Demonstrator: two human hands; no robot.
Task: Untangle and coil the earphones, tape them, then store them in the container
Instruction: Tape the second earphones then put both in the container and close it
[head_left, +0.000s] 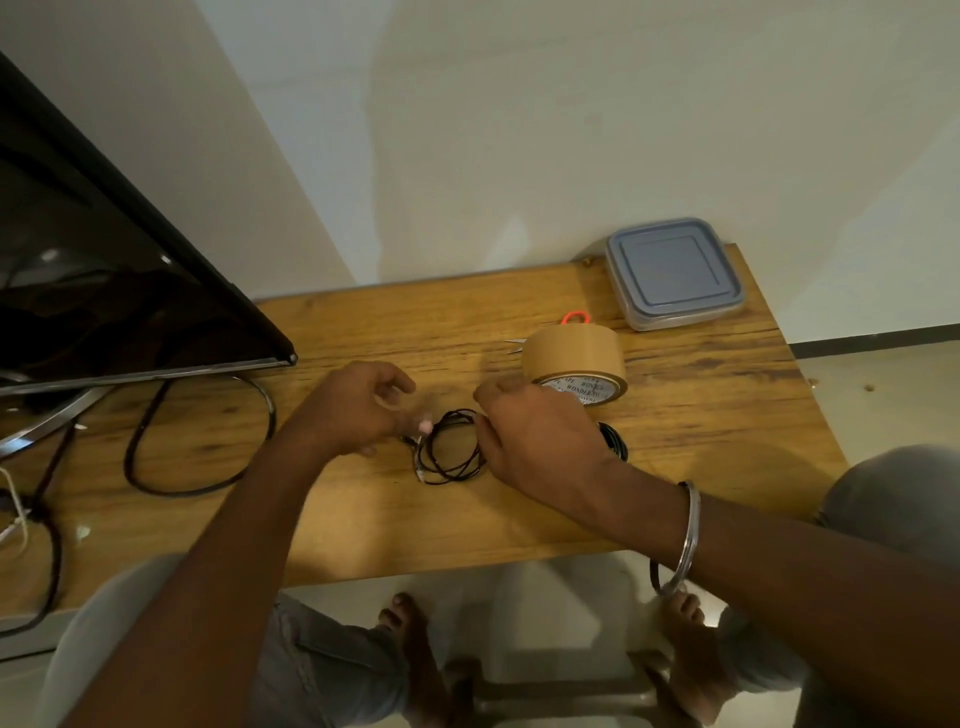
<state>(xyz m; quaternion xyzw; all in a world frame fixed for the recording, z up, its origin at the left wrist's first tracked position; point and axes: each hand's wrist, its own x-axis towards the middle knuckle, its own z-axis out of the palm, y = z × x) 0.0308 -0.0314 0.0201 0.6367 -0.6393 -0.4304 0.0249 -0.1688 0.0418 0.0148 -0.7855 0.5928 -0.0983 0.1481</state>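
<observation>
The left hand (358, 410) is pinched on a tape strip (387, 401); the coiled earphones (447, 460) are gripped by the right hand (535, 441) at the table's (717, 415) middle.

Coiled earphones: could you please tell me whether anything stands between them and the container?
Yes: the tape roll stands between the coiled earphones and the container, scissors lie just behind it, and the container's lid is on.

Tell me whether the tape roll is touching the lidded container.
Apart. The head view shows bare wooden table between the tape roll and the container behind it.
</observation>
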